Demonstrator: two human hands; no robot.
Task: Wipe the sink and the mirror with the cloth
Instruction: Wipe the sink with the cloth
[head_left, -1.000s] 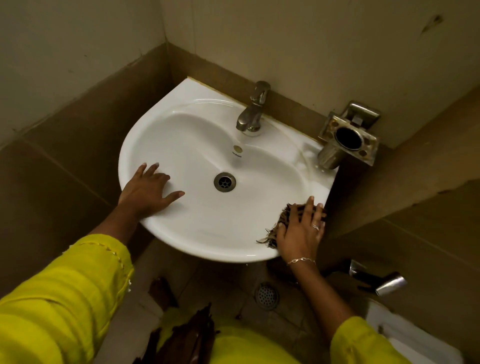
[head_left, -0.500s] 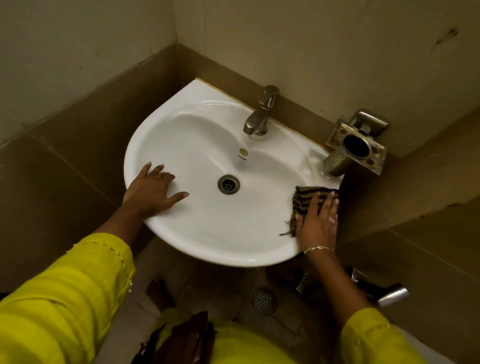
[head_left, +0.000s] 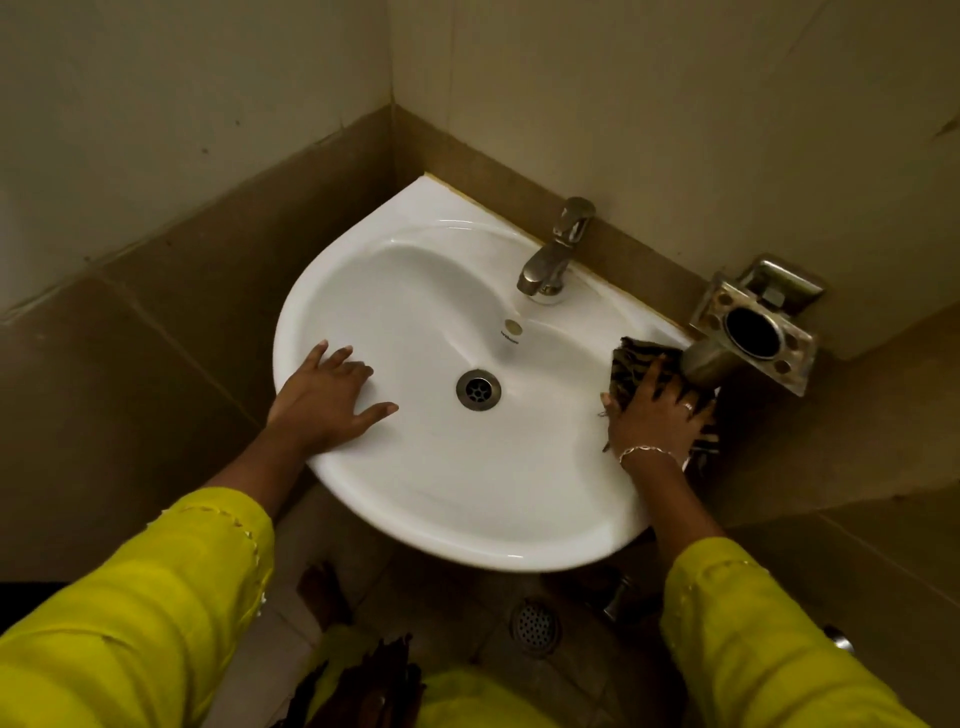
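A white corner sink (head_left: 447, 499) is fixed between two tiled walls, with a steel tap (head_left: 550, 257) at its back and a drain (head_left: 478, 389) in the bowl. My right hand (head_left: 657, 415) presses a dark striped cloth (head_left: 631, 361) flat on the sink's right rim, just below a metal holder. My left hand (head_left: 324, 397) rests flat on the left rim with fingers spread and holds nothing. No mirror is in view.
A steel wall-mounted holder (head_left: 753, 332) with a round cup sticks out over the sink's right corner, touching distance from the cloth. Brown tiles line both walls. A floor drain (head_left: 535, 626) lies under the sink.
My right hand has slid the cloth along the right rim from the front edge toward the back corner by the holder. My left hand has stayed on the left rim.
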